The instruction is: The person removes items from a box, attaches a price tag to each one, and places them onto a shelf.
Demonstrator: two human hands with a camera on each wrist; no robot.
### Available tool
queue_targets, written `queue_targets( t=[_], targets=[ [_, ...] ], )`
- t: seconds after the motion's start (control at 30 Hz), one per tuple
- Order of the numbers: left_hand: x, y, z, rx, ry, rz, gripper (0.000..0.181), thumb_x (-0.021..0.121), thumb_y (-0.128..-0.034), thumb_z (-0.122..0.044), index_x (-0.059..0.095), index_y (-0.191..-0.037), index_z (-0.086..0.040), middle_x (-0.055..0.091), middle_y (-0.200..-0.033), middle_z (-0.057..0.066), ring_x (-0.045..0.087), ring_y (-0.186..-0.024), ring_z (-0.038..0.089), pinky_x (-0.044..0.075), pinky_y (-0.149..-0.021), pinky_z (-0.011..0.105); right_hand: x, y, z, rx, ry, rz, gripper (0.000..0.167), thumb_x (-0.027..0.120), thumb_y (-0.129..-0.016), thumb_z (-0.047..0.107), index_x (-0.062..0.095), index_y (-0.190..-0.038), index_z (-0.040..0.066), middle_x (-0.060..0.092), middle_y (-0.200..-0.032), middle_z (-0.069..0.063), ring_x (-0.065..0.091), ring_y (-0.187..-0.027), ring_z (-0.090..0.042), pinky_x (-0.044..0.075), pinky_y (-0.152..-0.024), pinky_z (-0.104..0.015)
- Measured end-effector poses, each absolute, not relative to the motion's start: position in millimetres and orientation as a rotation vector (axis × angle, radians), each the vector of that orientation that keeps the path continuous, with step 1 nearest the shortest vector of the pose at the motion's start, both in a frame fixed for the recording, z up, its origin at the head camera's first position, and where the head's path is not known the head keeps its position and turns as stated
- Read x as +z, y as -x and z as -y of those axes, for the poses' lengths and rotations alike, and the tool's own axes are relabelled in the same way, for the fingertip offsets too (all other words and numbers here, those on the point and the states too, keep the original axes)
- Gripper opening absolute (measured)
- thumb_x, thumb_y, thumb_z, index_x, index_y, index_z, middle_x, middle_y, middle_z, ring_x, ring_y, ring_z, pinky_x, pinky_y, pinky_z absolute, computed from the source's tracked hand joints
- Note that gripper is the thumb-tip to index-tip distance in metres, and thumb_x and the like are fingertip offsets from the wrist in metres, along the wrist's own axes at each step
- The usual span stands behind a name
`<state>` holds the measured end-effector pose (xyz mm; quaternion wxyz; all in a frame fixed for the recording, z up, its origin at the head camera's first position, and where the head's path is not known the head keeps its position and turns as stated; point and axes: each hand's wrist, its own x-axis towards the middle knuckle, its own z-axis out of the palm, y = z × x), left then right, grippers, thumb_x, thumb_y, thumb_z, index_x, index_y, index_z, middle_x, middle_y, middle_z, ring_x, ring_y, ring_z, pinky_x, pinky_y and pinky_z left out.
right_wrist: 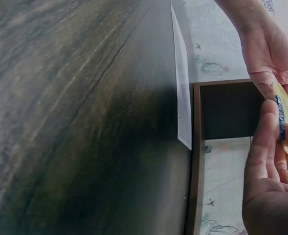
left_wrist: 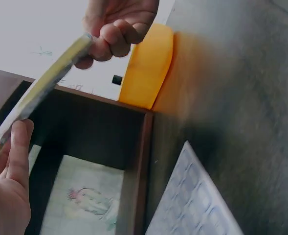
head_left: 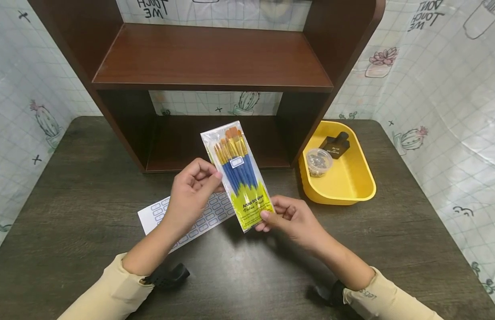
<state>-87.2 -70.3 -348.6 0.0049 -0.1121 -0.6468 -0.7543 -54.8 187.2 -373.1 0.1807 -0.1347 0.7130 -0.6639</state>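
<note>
In the head view, the left hand (head_left: 191, 191) pinches the brush packet (head_left: 238, 177) at its nine-o'clock edge, the right hand (head_left: 293, 218) at its five-o'clock corner. It reads "Artist Brushes Value Pack". Around it: label sheet (head_left: 207, 220) eight o'clock, yellow tray (head_left: 351, 178) three, shelf (head_left: 207, 58) twelve. The left wrist view shows the packet edge-on, clear of the table (left_wrist: 241, 122). In the right wrist view, both hands grip it at three o'clock.

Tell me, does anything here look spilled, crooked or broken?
Nothing looks spilled or broken. Slightly askew is the sheet of labels, lying on the table at a slant to the front edge of the wooden shelf. The brush packet tilts too, but it is being held up.
</note>
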Motion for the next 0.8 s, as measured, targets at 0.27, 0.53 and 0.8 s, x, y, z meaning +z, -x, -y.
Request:
queue_targets(
  t=[0.27,0.53,0.8],
  targets=[
    [-332,93,98,-1.88,0.486,2.052,0.01,0.061,-0.101,0.003,0.065,-0.106,0.01,0.076,-0.109,0.024,0.074,-0.094,0.004,0.062,-0.084,0.022,-356,51,-183,-1.988,0.519,-2.067,0.02,0.064,-0.101,0.0,0.062,-0.114,-0.015,0.08,-0.095,0.006,0.078,-0.08,-0.013,0.065,-0.076,-0.036],
    [-314,115,150,-1.397,0.2,1.942,0.019,0.062,-0.1007,-0.005,0.066,-0.106,0.013,0.068,-0.103,-0.02,0.064,-0.098,-0.005,0.049,-0.084,0.014,-328,59,-177,-2.039,0.504,-2.125,0.016,0.066,-0.1,0.001,0.066,-0.114,-0.006,0.081,-0.096,0.003,0.078,-0.081,-0.014,0.064,-0.078,-0.031],
    [-324,135,182,-1.307,-0.091,1.901,0.027,0.066,-0.0951,-0.014,0.059,-0.12,-0.006,0.045,-0.115,-0.023,0.046,-0.104,-0.003,0.039,-0.08,0.017,-307,68,-169,-2.102,0.442,-2.149,0.021,0.065,-0.101,0.002,0.067,-0.121,-0.004,0.082,-0.095,-0.002,0.074,-0.076,-0.015,0.063,-0.077,-0.029]
  ],
)
